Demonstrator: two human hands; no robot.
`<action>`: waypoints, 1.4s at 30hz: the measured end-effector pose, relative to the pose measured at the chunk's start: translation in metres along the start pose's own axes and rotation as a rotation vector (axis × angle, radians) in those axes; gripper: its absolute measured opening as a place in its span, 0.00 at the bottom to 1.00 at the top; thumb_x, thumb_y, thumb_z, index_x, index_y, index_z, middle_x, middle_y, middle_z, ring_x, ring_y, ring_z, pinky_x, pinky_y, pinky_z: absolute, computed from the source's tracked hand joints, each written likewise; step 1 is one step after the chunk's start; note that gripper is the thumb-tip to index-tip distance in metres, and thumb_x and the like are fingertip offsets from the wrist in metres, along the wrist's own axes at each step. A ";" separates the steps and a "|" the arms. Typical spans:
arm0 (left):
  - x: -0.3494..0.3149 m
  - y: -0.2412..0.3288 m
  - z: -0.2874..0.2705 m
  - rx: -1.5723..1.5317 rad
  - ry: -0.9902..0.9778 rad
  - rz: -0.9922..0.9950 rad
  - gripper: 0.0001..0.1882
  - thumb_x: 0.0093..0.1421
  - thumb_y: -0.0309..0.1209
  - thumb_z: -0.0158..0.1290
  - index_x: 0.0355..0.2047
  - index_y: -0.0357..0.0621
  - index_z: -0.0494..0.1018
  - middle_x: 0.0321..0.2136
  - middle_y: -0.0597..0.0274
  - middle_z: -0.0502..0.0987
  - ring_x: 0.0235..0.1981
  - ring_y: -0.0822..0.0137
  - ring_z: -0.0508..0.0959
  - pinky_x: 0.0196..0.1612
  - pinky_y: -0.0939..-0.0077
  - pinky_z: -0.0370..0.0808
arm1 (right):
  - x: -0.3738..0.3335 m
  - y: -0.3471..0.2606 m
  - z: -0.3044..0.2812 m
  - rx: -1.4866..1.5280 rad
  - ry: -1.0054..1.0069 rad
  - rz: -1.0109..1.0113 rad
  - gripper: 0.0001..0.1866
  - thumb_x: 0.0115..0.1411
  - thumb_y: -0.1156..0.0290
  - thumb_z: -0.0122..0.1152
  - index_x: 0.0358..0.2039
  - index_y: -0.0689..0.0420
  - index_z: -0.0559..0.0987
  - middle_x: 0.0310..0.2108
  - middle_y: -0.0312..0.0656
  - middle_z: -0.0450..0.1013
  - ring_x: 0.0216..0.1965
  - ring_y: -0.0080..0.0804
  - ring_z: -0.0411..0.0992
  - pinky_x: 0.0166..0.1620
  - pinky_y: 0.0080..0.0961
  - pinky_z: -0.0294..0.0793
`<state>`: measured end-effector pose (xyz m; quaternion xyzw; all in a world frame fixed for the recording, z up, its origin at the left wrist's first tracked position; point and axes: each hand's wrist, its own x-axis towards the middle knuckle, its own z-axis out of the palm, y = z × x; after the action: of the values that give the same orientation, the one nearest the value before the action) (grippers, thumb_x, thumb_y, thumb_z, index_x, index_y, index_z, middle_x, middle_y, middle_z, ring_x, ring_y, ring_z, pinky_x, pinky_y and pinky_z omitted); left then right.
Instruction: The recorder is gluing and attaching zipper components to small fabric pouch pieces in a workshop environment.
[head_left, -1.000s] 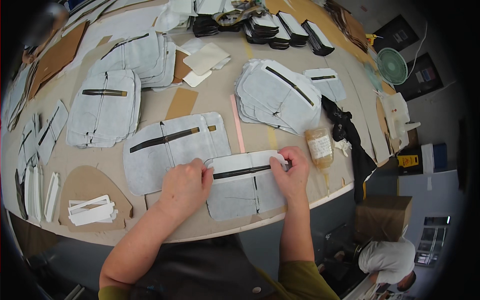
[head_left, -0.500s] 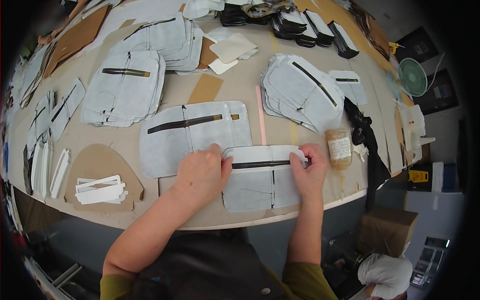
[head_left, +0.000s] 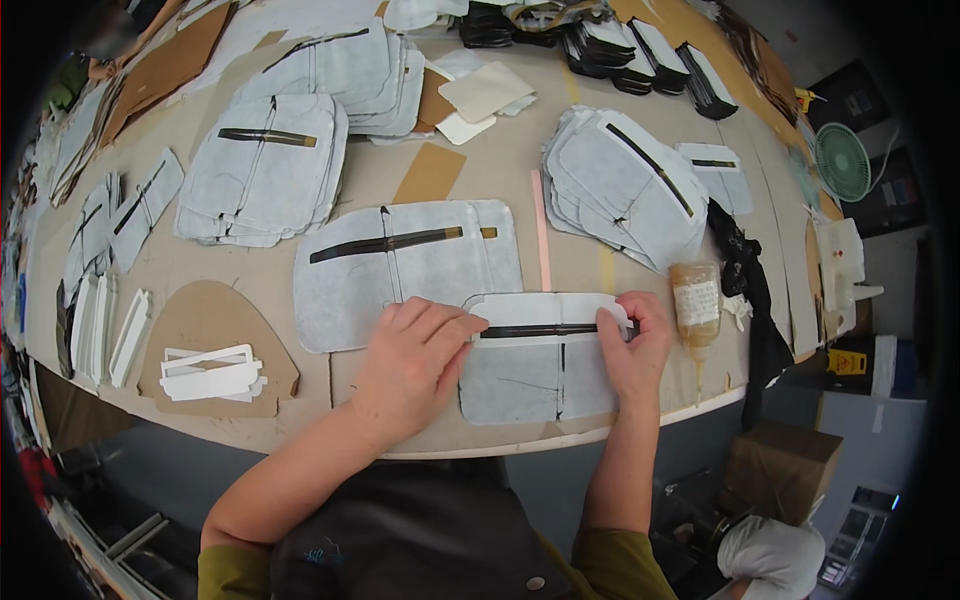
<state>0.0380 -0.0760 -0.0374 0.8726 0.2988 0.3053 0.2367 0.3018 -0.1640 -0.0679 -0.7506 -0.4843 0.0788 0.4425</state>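
A light grey, round-cornered panel [head_left: 508, 378] lies near the table's front edge. A white strip [head_left: 545, 305] runs along its top, with a black zipper [head_left: 545, 330] just below. My left hand [head_left: 415, 365] is closed at the panel's upper left edge, fingertips against the zipper end; part of its grip is hidden. At the upper right corner, my right hand [head_left: 640, 345] pinches the panel and white strip between thumb and fingers. Beside my left hand lies a larger grey panel [head_left: 345, 290] with a dark zipper slot.
Stacks of grey panels [head_left: 260, 180] [head_left: 590, 170] stand farther back. A glue bottle [head_left: 695, 310] lies right of my right hand, near black cloth [head_left: 765, 320]. White frames [head_left: 210, 375] rest on brown card [head_left: 185, 310] at left. A pink strip [head_left: 541, 230] lies behind the panel.
My left hand's fingers have shifted from a thumb pinch to stretching over the panel's left edge. My right hand keeps its hold. The whole view has shifted slightly.
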 end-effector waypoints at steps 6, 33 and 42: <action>-0.001 0.003 0.011 -0.005 -0.032 -0.026 0.25 0.50 0.22 0.64 0.50 0.47 0.74 0.36 0.63 0.79 0.42 0.57 0.74 0.46 0.61 0.67 | -0.001 0.001 -0.001 -0.020 0.004 0.011 0.08 0.47 0.78 0.68 0.24 0.61 0.75 0.33 0.42 0.75 0.34 0.36 0.71 0.38 0.30 0.71; 0.022 0.011 0.005 -0.007 -0.078 -0.132 0.23 0.52 0.19 0.61 0.50 0.43 0.73 0.42 0.60 0.80 0.45 0.56 0.75 0.51 0.62 0.68 | -0.002 0.007 -0.001 -0.076 0.041 -0.038 0.06 0.48 0.77 0.68 0.23 0.62 0.77 0.32 0.42 0.75 0.32 0.31 0.73 0.34 0.25 0.71; 0.044 0.027 0.075 -0.073 -0.131 0.164 0.22 0.54 0.19 0.59 0.51 0.39 0.74 0.36 0.55 0.79 0.41 0.55 0.76 0.46 0.64 0.74 | -0.002 0.004 0.002 -0.007 0.041 0.024 0.07 0.46 0.76 0.69 0.23 0.57 0.78 0.31 0.42 0.76 0.34 0.40 0.73 0.39 0.34 0.71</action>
<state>0.1271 -0.0834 -0.0567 0.9031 0.1989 0.2766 0.2614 0.3025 -0.1647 -0.0724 -0.7594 -0.4666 0.0669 0.4486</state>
